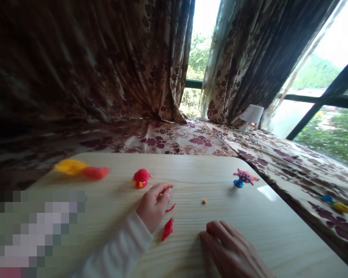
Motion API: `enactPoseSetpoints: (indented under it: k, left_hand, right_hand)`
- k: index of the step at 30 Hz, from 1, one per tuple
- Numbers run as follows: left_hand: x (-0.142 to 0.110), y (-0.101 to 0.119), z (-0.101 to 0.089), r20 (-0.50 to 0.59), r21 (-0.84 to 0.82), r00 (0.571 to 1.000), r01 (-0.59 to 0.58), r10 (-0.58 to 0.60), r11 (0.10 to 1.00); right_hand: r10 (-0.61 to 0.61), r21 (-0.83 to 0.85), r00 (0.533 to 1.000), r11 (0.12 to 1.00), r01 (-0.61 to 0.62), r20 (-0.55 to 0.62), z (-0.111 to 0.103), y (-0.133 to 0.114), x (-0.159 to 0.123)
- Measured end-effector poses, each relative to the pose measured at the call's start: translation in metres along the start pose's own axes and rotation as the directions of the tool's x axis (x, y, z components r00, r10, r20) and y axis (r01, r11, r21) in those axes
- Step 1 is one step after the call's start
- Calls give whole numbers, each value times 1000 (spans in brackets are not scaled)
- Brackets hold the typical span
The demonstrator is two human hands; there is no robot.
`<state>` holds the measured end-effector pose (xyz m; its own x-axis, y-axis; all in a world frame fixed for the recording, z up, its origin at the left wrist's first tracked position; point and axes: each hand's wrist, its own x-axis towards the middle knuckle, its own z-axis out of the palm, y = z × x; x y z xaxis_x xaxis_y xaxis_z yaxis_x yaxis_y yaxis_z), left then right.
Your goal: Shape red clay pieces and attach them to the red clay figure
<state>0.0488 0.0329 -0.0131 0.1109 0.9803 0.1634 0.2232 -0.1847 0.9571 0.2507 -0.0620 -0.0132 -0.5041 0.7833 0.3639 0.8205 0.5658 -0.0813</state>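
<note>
My right hand rests on the light wooden table at the lower right. Its fingers are curled inward, and whatever may lie under the fingertips is hidden. My left hand is out of frame. Another person's hand, in a white sleeve, reaches in from the lower left with thumb and finger close together. Beside that hand lie a thin red strip and a flat red piece of modelling clay. A small yellow-orange ball sits beyond my right hand.
A red clay figure with yellow bits stands behind the other person's hand. Yellow clay and a red lump lie far left. A blue and red figure stands far right. Beyond are patterned curtains and a white lamp.
</note>
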Motion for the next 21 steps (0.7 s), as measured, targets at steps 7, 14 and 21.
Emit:
enactPoseSetpoints:
  k: [7,14,21]
  left_hand:
    - [0,1,-1,-17,-64,1000,23,-24,998]
    - [1,-3,0,-5,-64,1000,0,-1,998]
    - [0,-5,0,-1,-69,1000,-15,15,997]
  right_hand:
    - [-174,-294,979,946,135,-110,8,11,-22]
    - [-78,-425,996,904,51,-47,5,6,-27]
    - [-214,-559,976,806,196,33,3,9,-53]
